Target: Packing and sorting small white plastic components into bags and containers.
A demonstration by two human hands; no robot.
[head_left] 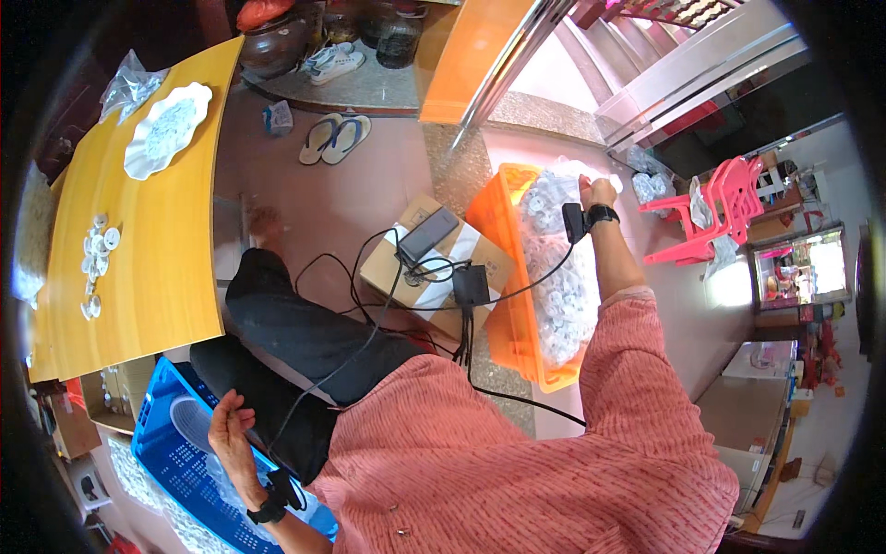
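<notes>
My right hand reaches out to the far end of an orange crate. Its fingers are closed on the gathered edge of a clear plastic bag, which fills the crate and holds many small whitish pieces. My left hand hangs over a blue plastic basket, fingers loosely apart and nothing in them. Inside that basket lie clear plastic bags and a grey-white slotted piece. On the yellow table to the left lie several small white round parts and a white scalloped dish of pale bits.
A cardboard box beside my knees carries a dark power bank and black cables. Flip-flops lie on the floor ahead. Stacked pink chairs stand at the right. Dark jars and shoes sit on a ledge ahead.
</notes>
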